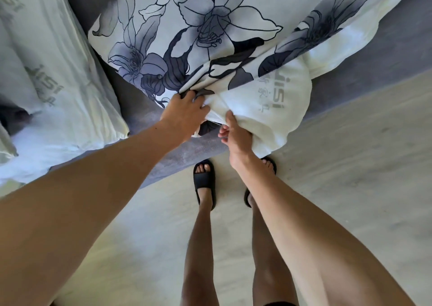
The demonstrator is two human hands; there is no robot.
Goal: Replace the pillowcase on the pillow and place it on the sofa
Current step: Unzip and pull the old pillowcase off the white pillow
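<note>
Head view: the pillow (275, 109) lies on the sofa (378, 55), its white end sticking out toward the person from the floral pillowcase (210, 25). The left hand (184, 111) grips the case's open edge; the right hand (236, 139) pinches the pillow's bare corner. Both grips sit at the mouth, the pillow's length running away up-right.
</note>
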